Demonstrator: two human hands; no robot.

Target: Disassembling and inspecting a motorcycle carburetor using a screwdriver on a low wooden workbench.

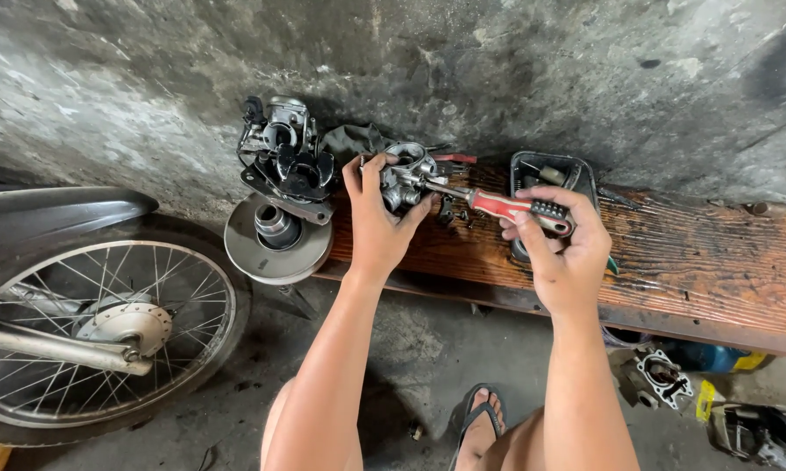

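Red and grey, the handle of the screwdriver [508, 207] lies clenched in the right hand [560, 253]: the fingers curl fully round the grey butt end, with the thumb pressed along the near side. Its metal shaft runs toward ten o'clock from that fist, and the tip meets the side of the carburetor [408, 174]. How deep the tip sits cannot be told from here.

At nine o'clock from the right hand, the left hand [377, 218] grasps the carburetor. Its fingers are spread partly open and hooked over the far left of the metal body, while the thumb braces the near right side, just below the screwdriver shaft. The carburetor is a small, dull silver casting with a round opening on top and several stubby fittings; it rests on the worn wooden bench [698, 262], close to the rough concrete wall [498, 70].

Just beside the carburetor, at nine o'clock from it, stands a second, darker carburetor assembly [287, 157] above a round metal pulley disc [277, 235] that overhangs the bench's end. At three o'clock from the carburetor, partly behind the right hand, sits a black plastic tray [550, 170] holding small parts. A spoked motorcycle wheel [96, 331] fills the view's lower left, well apart from both hands.
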